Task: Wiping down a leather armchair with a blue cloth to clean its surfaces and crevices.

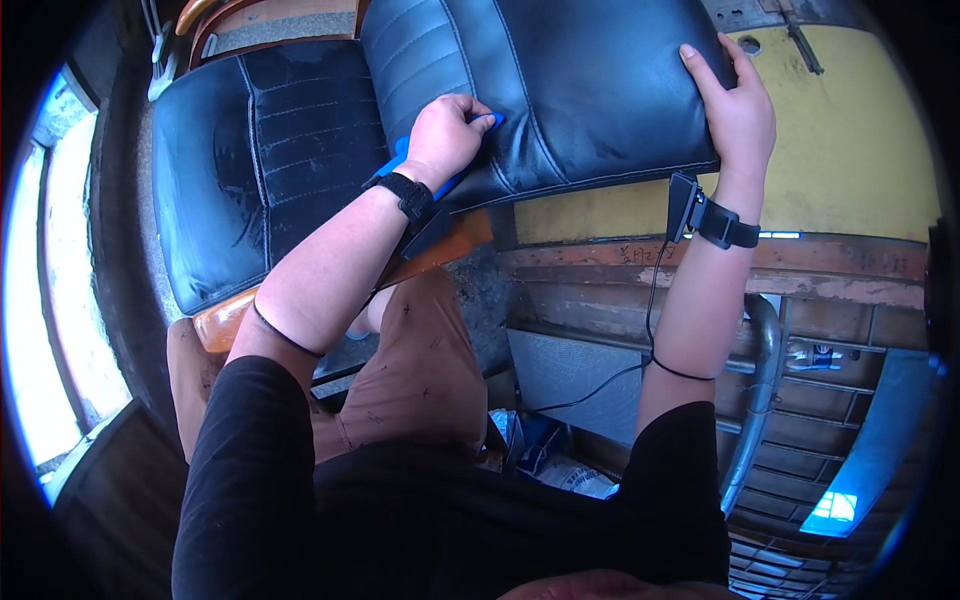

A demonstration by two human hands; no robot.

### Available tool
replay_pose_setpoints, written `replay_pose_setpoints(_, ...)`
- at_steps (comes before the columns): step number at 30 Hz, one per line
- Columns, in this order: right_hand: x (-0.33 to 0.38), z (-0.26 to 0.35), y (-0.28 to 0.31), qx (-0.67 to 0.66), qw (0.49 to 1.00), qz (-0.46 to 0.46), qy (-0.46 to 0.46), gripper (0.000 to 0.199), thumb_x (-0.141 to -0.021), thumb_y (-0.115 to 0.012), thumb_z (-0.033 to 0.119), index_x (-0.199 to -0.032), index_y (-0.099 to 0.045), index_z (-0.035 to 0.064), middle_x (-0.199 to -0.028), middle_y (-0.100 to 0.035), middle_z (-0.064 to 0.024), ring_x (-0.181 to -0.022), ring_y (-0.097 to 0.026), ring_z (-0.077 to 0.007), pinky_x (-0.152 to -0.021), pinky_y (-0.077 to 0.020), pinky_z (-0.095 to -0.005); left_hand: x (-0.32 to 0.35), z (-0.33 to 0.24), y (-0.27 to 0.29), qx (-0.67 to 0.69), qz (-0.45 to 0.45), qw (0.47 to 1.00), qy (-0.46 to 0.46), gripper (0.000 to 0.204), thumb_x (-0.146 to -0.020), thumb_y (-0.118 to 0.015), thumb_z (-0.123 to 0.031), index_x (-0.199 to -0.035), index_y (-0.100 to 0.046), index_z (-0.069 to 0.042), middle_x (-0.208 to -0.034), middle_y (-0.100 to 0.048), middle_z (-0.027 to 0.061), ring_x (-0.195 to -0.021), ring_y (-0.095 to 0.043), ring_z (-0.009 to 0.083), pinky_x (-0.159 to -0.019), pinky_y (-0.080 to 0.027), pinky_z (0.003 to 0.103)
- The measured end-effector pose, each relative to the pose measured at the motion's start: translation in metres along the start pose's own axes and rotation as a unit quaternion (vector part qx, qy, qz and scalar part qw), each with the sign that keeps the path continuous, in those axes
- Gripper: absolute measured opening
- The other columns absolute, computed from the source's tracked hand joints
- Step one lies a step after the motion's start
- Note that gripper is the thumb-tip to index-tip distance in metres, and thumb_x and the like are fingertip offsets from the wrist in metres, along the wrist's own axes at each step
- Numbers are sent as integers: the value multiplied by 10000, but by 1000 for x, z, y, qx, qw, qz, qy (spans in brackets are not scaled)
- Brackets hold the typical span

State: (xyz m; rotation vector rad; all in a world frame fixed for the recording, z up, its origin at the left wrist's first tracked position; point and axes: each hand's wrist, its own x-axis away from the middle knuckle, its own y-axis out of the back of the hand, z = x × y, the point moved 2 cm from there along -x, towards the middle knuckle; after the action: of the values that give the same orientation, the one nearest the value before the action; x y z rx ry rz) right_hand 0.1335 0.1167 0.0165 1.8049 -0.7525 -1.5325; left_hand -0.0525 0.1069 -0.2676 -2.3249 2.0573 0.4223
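Observation:
A black padded leather cushion (600, 80) with pale stitched seams lies tilted across the top middle. My left hand (447, 135) is closed around a blue cloth (400, 155), pressed to the cushion near its lower seam. Part of the cloth is hidden under the hand and wrist. At the cushion's right edge, my right hand (740, 110) grips the side, its fingers partly out of sight. A second black leather seat (200, 180) adjoins on the left, with shiny, wet-looking patches on it.
A wooden frame (222, 322) runs under the left seat. At the right stands a yellow board (840, 130) above a worn wooden beam (820, 280). Below are a grey pipe (765, 370), a metal rack (800, 440) and a plastic bottle (815, 357). A thin cable (595, 400) hangs from my right wrist.

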Motion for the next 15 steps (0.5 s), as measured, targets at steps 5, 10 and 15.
replay_pose_setpoints(5, -1, 1, 0, 5, 1000, -1, 1, 759, -753, -675, 695, -1315, -638, 186, -1226, -681, -148, -1125, -650, -317, -947, -503, -397, 4, 0, -6, 36, 142, 988, 44, 135, -840, -755, -141, -901, -747, -20, -852, -725, 123, -793, -685, 205, -780, -529, 326)
replay_pose_setpoints(10, 1, 2, 0, 13, 1000, -1, -3, 763, -752, -676, 694, -1322, -633, 188, -1230, -679, -151, -1137, -646, -315, -951, -501, -398, 7, -10, -4, 54, 251, 966, 27, 115, -822, -767, -120, -879, -750, -21, -842, -723, 116, -801, -689, 214, -791, -528, 324)
replay_pose_setpoints(15, -1, 5, 3, 4, 999, 24, -23, 766, -769, -704, 655, -1338, -623, 150, -1306, -643, -150, -1200, -616, -279, -1007, -459, -360, 10, -13, -4, 21, 205, 978, 22, 138, -816, -782, -151, -895, -754, -41, -842, -720, 122, -793, -687, 230, -784, -527, 333)
